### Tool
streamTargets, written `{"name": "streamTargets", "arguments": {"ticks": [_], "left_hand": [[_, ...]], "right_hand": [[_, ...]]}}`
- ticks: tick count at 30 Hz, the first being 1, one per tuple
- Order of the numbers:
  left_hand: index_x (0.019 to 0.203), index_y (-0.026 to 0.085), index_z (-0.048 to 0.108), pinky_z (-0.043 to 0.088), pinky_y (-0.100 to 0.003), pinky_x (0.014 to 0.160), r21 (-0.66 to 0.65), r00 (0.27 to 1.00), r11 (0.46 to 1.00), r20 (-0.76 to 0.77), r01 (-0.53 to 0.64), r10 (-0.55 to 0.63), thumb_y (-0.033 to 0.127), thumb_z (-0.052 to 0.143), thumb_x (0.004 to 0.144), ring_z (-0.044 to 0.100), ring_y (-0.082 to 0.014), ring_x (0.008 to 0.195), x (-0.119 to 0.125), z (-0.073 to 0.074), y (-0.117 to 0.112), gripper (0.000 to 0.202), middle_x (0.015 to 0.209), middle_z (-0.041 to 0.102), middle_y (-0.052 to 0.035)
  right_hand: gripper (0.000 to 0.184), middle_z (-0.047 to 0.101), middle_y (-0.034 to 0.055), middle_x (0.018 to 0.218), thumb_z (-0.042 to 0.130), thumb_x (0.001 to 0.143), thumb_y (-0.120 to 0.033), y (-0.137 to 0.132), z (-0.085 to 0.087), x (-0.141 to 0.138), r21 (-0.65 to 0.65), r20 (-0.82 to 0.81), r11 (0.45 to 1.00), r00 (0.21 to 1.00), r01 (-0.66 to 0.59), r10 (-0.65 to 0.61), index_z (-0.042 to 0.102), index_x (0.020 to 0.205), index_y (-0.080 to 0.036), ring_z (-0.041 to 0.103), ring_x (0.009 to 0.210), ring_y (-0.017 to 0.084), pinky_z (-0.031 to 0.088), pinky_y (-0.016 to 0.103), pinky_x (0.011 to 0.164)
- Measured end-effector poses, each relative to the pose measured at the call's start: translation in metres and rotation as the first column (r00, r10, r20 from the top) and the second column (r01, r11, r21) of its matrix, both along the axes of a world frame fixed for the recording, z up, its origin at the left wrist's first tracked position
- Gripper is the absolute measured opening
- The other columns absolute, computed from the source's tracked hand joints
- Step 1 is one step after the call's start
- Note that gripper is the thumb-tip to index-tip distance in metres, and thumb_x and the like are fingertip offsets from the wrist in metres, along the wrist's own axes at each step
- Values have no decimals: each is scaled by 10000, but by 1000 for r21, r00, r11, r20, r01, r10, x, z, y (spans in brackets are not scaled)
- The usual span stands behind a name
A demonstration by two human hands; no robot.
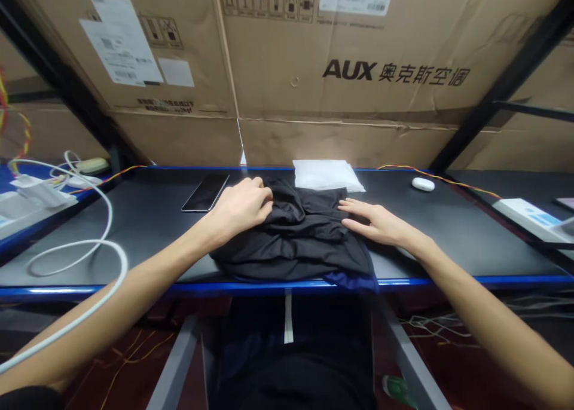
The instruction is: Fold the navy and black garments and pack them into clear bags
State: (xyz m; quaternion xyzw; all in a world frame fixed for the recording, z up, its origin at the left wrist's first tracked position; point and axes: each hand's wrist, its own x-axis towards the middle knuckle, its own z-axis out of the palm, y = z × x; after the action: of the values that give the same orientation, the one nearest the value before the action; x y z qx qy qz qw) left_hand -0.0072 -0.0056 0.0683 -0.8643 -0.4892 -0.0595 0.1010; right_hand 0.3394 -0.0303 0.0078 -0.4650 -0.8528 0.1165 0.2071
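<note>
A crumpled black piece of clothing with a dark blue underside or edge lies on the table, its front corner hanging over the blue rim. What kind of garment it is, I cannot make out. At its upper left, my left hand has its fingers curled round a bunch of the dark cloth. My right hand rests on the right side of the garment, fingers stretched out and fairly flat. Just behind the cloth lies a flat white packet. A dark phone lies to the left of my left hand.
A white earbud case sits toward the back right. Power strips stand at the left and right ends. A white cable loops over the left side and my left forearm. Large cardboard boxes wall off the back.
</note>
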Motion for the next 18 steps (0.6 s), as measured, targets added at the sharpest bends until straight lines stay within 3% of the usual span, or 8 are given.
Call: {"name": "streamTargets", "arguments": {"ticks": [3, 6, 9, 13, 15, 18], "left_hand": [[1122, 237, 719, 498, -326, 805, -23, 984, 993, 140, 113, -109, 582, 478, 967, 649, -253, 1002, 12, 1, -8, 448, 1090, 671, -75], [1122, 254, 711, 484, -309, 772, -96, 972, 979, 171, 181, -163, 693, 534, 904, 668, -234, 919, 22, -3, -13, 522, 1066, 690, -56], [981, 238, 725, 449, -287, 697, -114, 972, 976, 171, 184, -163, 581, 561, 931, 679, -224, 849, 23, -8, -11, 383, 986, 728, -42], [813, 209, 694, 413, -266, 638, -118, 936, 978, 328, 174, -127, 494, 546, 950, 663, -187, 720, 12, -4, 0, 349, 810, 736, -22], [841, 206, 689, 422, -262, 639, -86, 910, 989, 407, 124, -78, 458, 566, 930, 664, -178, 697, 4, 2, 4, 294, 797, 735, -16], [1006, 218, 675, 464, -279, 699, 3, 921, 998, 384, -69, 63, 361, 594, 880, 690, -206, 739, -10, 12, 6, 207, 819, 736, -18]], "right_hand": [[494, 580, 93, 1476, 543, 972, -495, -1, 1, 0, -1, 14, 1000, 1000, 7, -7, 640, 1382, -237, 482, 1415, 316, 391, 532, 1194], [506, 570, 99, 1484, 530, 977, -503, -1, 1, -1, -4, 29, 1000, 1000, 9, -9, 634, 1388, -227, 477, 1419, 315, 390, 532, 1195], [504, 567, 96, 1487, 535, 973, -500, -1, 1, -1, -4, 27, 1000, 1000, 14, -14, 637, 1386, -230, 480, 1417, 315, 388, 524, 1197], [515, 573, 104, 1482, 530, 974, -507, -1, 1, 0, -5, 24, 1000, 1000, 9, -9, 638, 1386, -219, 480, 1417, 319, 381, 518, 1203], [540, 563, 129, 1487, 512, 981, -510, 0, 1, 1, -5, 36, 1000, 999, 0, 1, 627, 1395, -184, 476, 1421, 318, 376, 517, 1205], [542, 569, 136, 1481, 513, 978, -509, 0, 0, 1, 1, 33, 1000, 999, -4, 4, 629, 1390, -177, 483, 1417, 315, 378, 509, 1204]]}}
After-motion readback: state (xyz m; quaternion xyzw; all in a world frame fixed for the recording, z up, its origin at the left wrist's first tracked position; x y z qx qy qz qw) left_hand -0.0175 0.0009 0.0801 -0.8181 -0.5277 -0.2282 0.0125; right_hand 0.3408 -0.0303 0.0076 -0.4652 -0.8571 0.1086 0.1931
